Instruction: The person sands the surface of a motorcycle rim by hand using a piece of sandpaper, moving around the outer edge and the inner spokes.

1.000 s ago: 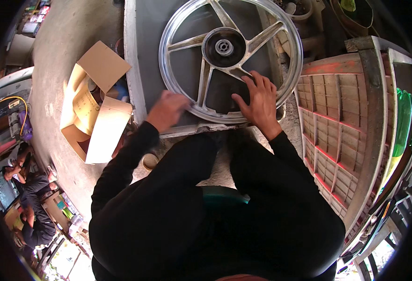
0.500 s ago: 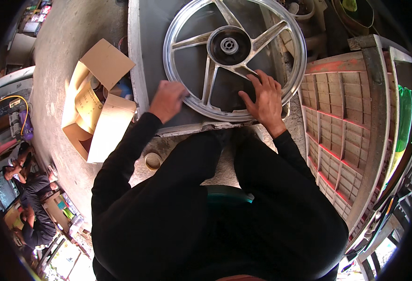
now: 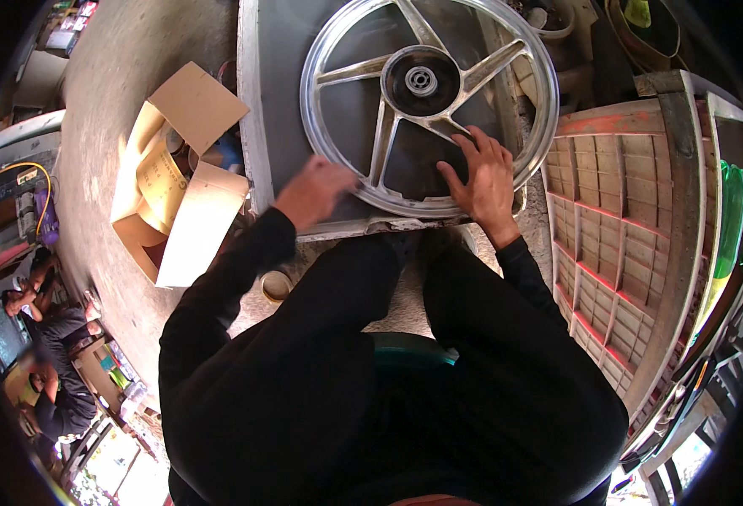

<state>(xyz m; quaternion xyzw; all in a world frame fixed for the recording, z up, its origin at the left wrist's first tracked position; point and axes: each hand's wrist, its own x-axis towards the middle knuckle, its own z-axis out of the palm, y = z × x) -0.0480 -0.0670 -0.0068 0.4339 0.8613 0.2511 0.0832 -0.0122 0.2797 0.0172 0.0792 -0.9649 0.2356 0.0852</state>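
Note:
A silver alloy motorcycle wheel point(image 3: 475, 77) with several spokes and a dark hub lies flat on a low grey-topped table point(image 3: 274, 59). My right hand point(image 3: 486, 179) is hooked over the near right part of the rim, its fingers reaching inside and its thumb apart. At the near left of the rim, my left hand point(image 3: 316, 193) is curled, with its fingertips against the metal. Motion blurs those fingers, and whatever they pinch, if anything, is too small to make out.
Left of the table, an opened cardboard box point(image 3: 203, 221) stands on the concrete floor. A small round tin point(image 3: 276, 287) sits by my left leg. To the right is a wooden panel with a red grid point(image 3: 612, 228). Two people point(image 3: 55, 363) sit at the far left.
My left hand has slid slightly right and nearer to me along the rim. My right hand keeps its place on the wheel, while the whole view has shifted a little.

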